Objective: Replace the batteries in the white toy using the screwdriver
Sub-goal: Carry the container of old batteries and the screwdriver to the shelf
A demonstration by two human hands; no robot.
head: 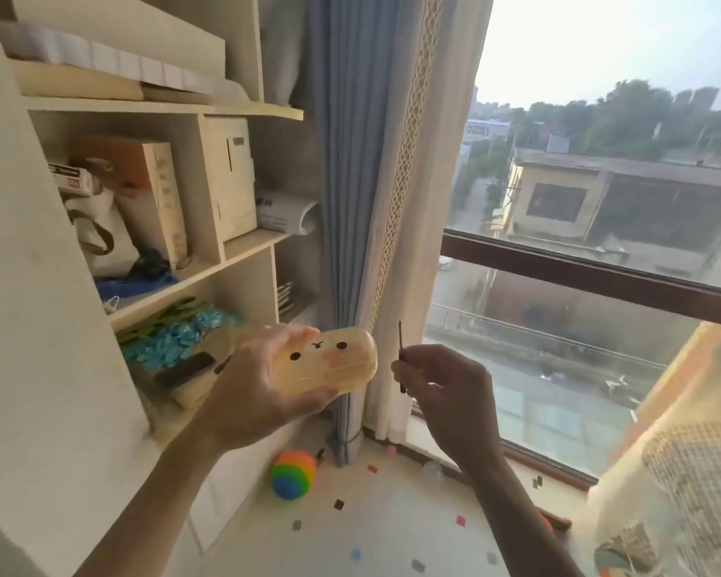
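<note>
Toy [325,364] in left hand [250,393]; screwdriver [401,356] pinched right [450,389]

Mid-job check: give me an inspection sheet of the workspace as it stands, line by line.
Surface: pale floor dotted with small coloured squares.
Job's things: white toy held in the air, face toward the camera; screwdriver upright, apart from the toy.
Clutter: rainbow ball on the floor beside the shelf unit.
Grippers: left hand grips the toy; right hand pinches the screwdriver.
Cables: nothing seen.
Surroundings: shelf unit left, curtain centre, window right.
</note>
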